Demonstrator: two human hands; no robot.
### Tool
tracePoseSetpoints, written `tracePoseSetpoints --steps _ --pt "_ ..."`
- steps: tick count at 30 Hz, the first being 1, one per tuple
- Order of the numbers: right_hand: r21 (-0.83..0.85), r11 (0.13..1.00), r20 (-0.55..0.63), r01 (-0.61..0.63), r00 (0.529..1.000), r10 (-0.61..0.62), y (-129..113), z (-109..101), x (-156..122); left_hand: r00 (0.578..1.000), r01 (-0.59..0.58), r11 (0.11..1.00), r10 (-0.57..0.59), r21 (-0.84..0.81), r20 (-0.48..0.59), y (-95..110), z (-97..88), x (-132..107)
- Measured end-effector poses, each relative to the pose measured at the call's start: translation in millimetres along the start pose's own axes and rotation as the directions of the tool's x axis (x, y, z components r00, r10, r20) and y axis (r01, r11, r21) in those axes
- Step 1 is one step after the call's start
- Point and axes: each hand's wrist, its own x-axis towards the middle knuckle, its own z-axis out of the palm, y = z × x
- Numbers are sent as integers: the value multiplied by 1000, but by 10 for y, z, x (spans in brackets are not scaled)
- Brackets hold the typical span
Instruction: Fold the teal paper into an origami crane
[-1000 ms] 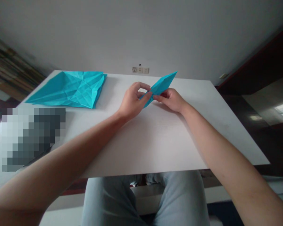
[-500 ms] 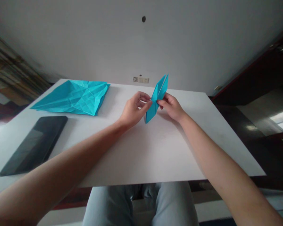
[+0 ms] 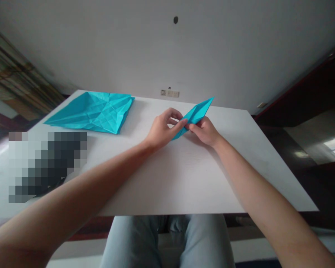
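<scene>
A narrow folded blue paper piece (image 3: 197, 113) is held just above the white table (image 3: 184, 175), its long point aimed up and to the right. My left hand (image 3: 163, 130) pinches its lower left part between thumb and fingers. My right hand (image 3: 205, 131) grips it from the right side, fingers closed on the fold. The lower tip of the paper shows between the two hands, close to the tabletop.
A large creased blue paper sheet (image 3: 93, 111) lies flat at the table's far left. A dark flat device (image 3: 44, 163), blurred out, lies near the left edge. A wall with an outlet strip (image 3: 169, 93) stands behind the table. My knees show under the near edge.
The folded paper stood nearly upright half a second ago; now it is tilted back down, its point aimed right. Both hands kept their hold.
</scene>
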Motion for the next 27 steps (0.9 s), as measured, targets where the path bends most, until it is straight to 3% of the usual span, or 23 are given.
tracePoseSetpoints --steps 7,12,21,27 --pt "134 990 9 -51 999 50 -64 74 5 987 -99 992 108 84 -117 -15 -23 14" --pt "216 973 -10 -82 996 86 -54 118 15 979 -110 990 123 93 -160 -68 -15 19" --pt "230 972 -69 -45 996 62 -31 156 41 985 -81 985 103 154 -140 -79 -21 25" --pt "202 979 -82 -13 996 30 -36 150 38 957 -217 948 254 235 -140 -123 -30 31"
